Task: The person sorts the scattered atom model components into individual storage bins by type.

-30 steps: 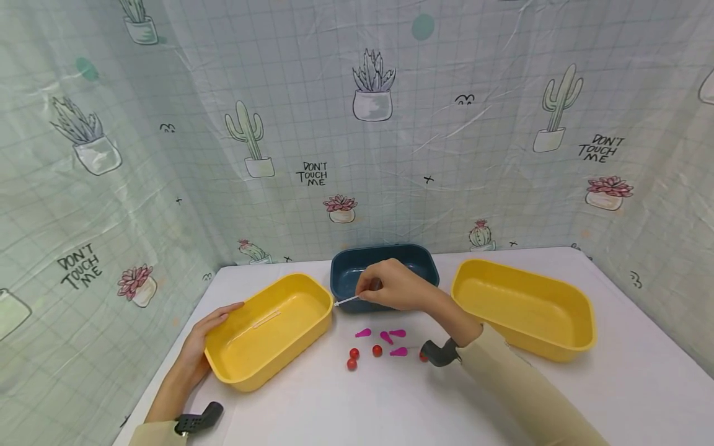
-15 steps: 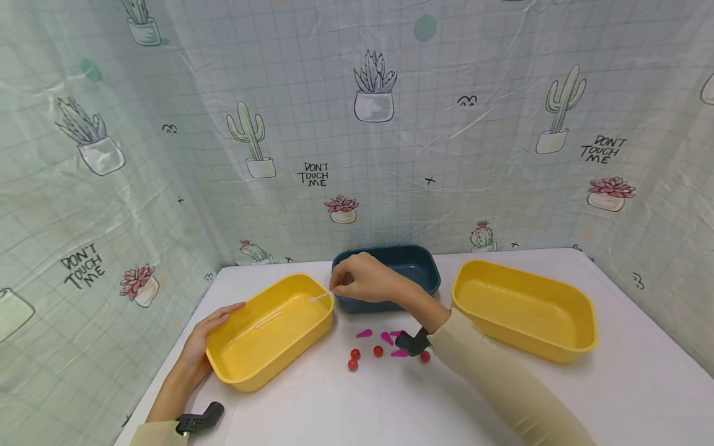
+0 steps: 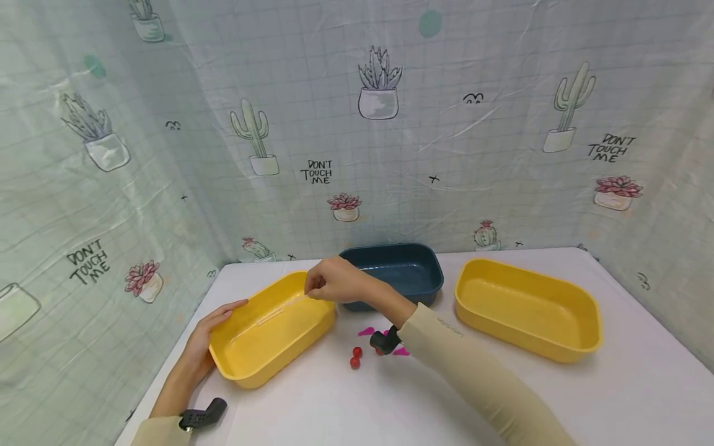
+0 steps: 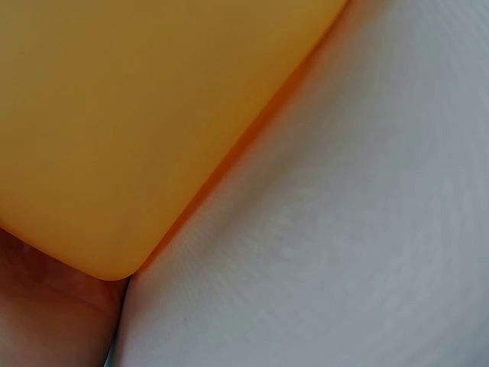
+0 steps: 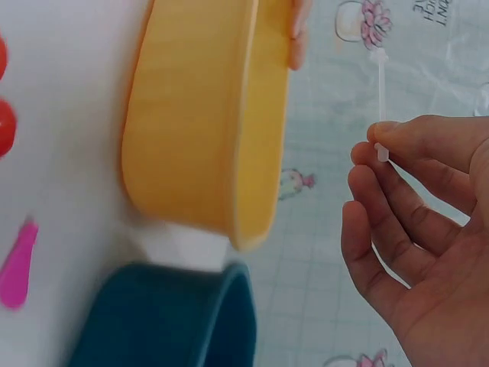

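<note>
My right hand [image 3: 340, 282] pinches a thin white plastic stick [image 5: 382, 92] between thumb and forefinger, over the far right end of the left yellow bin [image 3: 262, 350]. In the right wrist view the stick has small widened ends and the other fingers are loosely bent. A second pale stick [image 3: 270, 316] lies inside that bin. My left hand [image 3: 203, 337] rests along the bin's outer left end, its fingers extended at the rim. The left wrist view shows the yellow wall close up, with part of the palm beside it; the thumb is hidden.
A dark blue bin [image 3: 401, 272] stands at the back, just behind my right forearm. Another yellow bin [image 3: 524, 310] is on the right. Small red balls [image 3: 354, 363] and pink bulb-shaped pieces [image 3: 401, 351] lie mid-table, partly hidden by my right arm.
My right hand has moved left with the white stick, from in front of the blue bin to over the left yellow bin. The left hand stays at its bin.
</note>
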`<state>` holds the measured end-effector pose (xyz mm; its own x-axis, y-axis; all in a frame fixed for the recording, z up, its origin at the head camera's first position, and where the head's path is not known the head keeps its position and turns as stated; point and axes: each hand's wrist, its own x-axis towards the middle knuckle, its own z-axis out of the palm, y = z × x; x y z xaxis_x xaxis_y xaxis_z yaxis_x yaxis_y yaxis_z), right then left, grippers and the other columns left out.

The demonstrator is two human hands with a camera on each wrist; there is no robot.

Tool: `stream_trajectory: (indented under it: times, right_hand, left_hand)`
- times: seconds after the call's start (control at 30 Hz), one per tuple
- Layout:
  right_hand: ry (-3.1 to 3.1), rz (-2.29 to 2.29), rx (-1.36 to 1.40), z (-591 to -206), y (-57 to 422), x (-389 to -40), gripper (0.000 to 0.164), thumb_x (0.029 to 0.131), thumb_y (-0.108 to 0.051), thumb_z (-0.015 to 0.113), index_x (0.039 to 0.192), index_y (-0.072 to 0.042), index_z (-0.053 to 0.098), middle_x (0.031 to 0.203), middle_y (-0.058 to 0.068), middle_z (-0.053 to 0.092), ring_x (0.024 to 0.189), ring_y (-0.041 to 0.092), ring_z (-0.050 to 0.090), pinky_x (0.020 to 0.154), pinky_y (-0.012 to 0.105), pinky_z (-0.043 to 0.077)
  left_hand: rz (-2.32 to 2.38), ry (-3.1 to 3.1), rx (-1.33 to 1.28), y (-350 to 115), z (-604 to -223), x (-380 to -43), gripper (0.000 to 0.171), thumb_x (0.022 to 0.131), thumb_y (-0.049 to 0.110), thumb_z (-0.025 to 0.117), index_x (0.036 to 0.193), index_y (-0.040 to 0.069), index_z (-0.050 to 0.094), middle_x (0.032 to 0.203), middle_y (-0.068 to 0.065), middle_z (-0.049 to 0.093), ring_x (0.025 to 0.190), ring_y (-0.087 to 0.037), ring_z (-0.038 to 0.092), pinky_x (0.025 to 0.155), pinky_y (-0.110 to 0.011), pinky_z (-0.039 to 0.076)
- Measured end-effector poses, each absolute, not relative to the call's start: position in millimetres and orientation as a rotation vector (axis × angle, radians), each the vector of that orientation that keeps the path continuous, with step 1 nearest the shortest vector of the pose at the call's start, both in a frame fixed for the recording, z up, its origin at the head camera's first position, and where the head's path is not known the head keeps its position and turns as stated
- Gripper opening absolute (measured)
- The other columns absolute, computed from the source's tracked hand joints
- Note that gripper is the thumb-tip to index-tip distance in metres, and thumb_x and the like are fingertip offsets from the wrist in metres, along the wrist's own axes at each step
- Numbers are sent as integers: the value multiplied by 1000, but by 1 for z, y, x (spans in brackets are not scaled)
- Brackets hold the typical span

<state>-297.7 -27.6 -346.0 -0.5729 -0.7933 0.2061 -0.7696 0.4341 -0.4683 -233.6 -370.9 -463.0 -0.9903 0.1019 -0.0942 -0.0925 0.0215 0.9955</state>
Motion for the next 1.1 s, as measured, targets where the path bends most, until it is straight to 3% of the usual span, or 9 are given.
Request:
stream_trajectory:
  times: [0.67, 0.9, 1.1]
  right_hand:
    - [2547, -856, -1189, -389, -93, -327, 8, 96, -15, 72, 97, -12, 80, 86, -5, 71, 78, 7, 56, 72, 13, 49]
    - [2544, -876, -1102, -404, -107, -331, 8, 96, -13, 72, 95, -12, 80, 88, -5, 70, 81, 8, 55, 73, 14, 48]
    - [2564, -894, -1016, -413, -116, -333, 8, 95, -10, 73, 92, -12, 80, 84, -4, 67, 74, 10, 54, 65, 15, 45]
  left_hand:
    - [2091, 2175, -34, -373, -467, -237, 50, 111, 36, 40, 155, 15, 47, 144, 16, 54, 126, 1, 57, 102, -17, 51]
    - [2075, 2187, -39, -373, -467, -237, 50, 111, 37, 40, 156, 15, 47, 150, 12, 51, 127, 1, 56, 102, -17, 51]
    - [2070, 2194, -59, -371, -464, -236, 50, 111, 37, 40, 155, 16, 48, 151, 10, 51, 126, 1, 56, 102, -16, 51]
